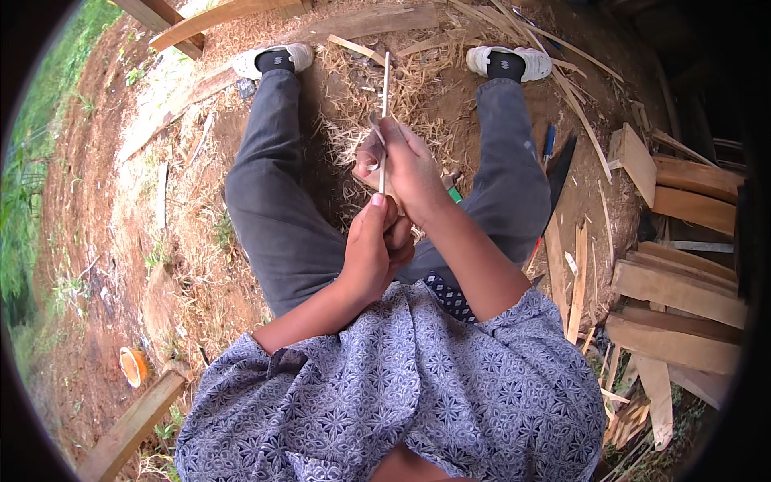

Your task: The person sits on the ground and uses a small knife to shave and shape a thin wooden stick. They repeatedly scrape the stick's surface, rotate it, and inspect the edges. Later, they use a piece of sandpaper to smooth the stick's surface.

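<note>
A thin pale wooden stick (pixel 386 84) points away from me between my legs. My left hand (pixel 371 249) is closed round its near end, with the thumb lying along it. Just ahead, my right hand (pixel 411 165) is closed about the middle of the stick. A greyish-brown folded piece (pixel 369 154) shows at its fingers, against the stick; its exact kind is hard to make out. Dust coats the right hand. The stick's far end sticks out bare beyond the fingers.
Wood shavings (pixel 353 104) cover the ground between my white shoes. By my right leg lie a long dark blade (pixel 560 173) and a blue-handled tool (pixel 549 140). Stacked wooden blocks (pixel 675 293) stand at the right; an orange round thing (pixel 133 367) lies at the left.
</note>
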Tool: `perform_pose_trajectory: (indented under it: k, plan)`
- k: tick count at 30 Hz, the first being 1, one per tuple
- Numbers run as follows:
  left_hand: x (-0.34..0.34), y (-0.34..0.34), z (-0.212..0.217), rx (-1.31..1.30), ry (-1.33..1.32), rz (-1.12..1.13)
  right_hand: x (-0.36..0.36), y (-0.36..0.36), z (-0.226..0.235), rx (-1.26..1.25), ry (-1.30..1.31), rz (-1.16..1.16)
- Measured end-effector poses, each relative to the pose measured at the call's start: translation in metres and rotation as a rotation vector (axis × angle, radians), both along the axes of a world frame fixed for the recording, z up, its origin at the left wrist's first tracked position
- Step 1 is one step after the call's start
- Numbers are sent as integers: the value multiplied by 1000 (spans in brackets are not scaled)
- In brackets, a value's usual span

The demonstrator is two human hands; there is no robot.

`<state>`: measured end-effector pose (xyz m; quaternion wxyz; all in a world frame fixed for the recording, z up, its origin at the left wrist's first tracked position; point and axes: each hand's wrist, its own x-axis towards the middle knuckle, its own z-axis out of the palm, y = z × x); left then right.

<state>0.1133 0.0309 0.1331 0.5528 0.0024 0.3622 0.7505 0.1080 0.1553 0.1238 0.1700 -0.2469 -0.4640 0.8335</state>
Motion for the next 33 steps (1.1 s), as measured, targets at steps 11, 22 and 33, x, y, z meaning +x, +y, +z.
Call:
perform_pose_trajectory:
  k: [11, 22, 33]
  plan:
    - [10, -21, -23, -257, -259, -65, 1, 9, -91, -171, -213, -67]
    - [19, -31, -25, -310, -335, -76, -25, 30, -115, -220, -279, -119]
    - [0, -16, -29, -266, -195, 76, -2, -11, -81, -194, -180, 91]
